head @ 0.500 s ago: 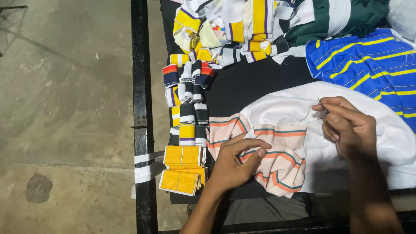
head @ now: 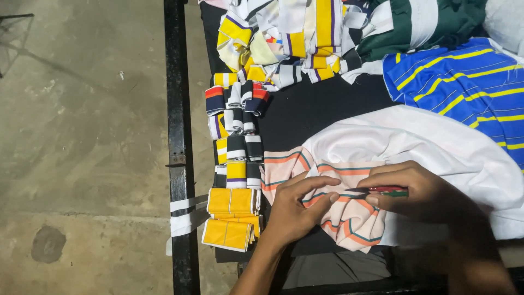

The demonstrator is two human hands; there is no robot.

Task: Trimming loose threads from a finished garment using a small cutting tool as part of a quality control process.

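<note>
A white garment [head: 431, 145] with a peach, orange and teal striped part [head: 349, 224] lies on a black table [head: 322, 109]. My left hand [head: 295, 210] presses down on the striped part, fingers spread over the cloth. My right hand [head: 415, 191] grips a small red and green tool [head: 385, 191], its dark tip pointing left at the striped cloth between my two hands.
Folded striped and yellow cloth bands [head: 232, 210] are stacked along the table's left edge. A heap of mixed bands [head: 289, 38] lies at the back. A blue and yellow striped garment [head: 469, 87] and a green one [head: 431, 22] lie at right. Concrete floor [head: 82, 136] is left.
My right hand has come down and left from the white cloth to the striped part, now holding the small tool near my left hand. My left hand stays on the stripes.
</note>
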